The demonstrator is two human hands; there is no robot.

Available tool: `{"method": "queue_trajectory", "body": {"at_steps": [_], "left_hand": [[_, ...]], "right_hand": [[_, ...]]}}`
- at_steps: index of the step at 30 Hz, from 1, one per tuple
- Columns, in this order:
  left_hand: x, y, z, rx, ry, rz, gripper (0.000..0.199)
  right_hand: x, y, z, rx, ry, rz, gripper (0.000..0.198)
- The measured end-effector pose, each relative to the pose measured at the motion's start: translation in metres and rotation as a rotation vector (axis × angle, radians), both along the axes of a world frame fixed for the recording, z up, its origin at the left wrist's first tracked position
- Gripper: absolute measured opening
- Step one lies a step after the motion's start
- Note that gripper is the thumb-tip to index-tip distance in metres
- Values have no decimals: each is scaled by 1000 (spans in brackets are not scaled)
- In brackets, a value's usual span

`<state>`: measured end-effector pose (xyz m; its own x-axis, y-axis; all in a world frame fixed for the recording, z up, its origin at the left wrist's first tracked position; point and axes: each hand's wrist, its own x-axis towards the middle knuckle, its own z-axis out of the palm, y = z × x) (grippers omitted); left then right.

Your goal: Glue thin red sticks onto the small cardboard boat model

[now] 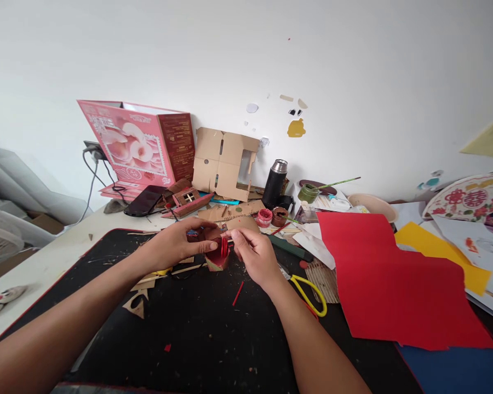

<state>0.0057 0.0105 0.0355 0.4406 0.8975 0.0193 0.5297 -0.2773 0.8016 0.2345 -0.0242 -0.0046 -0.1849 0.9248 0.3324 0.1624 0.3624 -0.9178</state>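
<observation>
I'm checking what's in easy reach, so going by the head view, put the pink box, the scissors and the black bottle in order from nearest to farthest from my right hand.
1. Scissors: just right of your right hand.
2. Black bottle: beyond the hand, towards the wall.
3. Pink box: farthest, back left.

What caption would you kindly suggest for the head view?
Left hand and right hand at a small red craft piece over a black mat, yellow-handled scissors nearby.

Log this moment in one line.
left hand: on small craft piece | right hand: at red strips | nearby: scissors, red paper
</observation>
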Motion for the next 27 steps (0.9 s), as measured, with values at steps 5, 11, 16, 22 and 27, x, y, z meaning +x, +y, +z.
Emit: {"method": "queue_trajectory", "body": {"at_steps": [5, 11, 16, 22, 27], "left_hand": [[0, 0, 0, -9, 1, -14, 67], [0, 1, 0, 2, 15, -7, 69], [-1, 0, 1, -9, 9, 2, 70], [0, -1, 2, 22, 23, 5, 66], [-2, 0, 1, 35, 26, 16, 70]], "right_hand": [[0, 0, 1, -1, 8, 2, 58], [0, 0, 1, -1, 6, 1, 58], [0, 0, 0, 10, 13, 5, 57], [1, 1, -2, -8, 23, 1, 58], [2, 1, -2, -20, 44, 7, 59]]}}
